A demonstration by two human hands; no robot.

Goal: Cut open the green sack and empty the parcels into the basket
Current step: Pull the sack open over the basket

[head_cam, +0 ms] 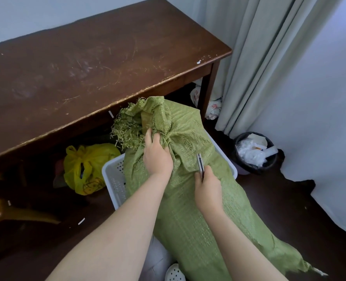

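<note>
Green sack (190, 179) under both hands, neck in left hand (158, 157).

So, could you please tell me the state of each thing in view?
Green woven sack: full, lying across basket, mouth frayed
White perforated plastic basket: under the sack
Left hand: grips sack's neck
Right hand: holds thin metal blade on sack
Yellow plastic bag: knotted
Black-lined bin: full

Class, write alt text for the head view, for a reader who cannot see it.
A person's left hand grips the bunched neck of a green sack, while the right hand holds a thin blade against it. The sack lies over a white basket, beside a brown table.
</note>
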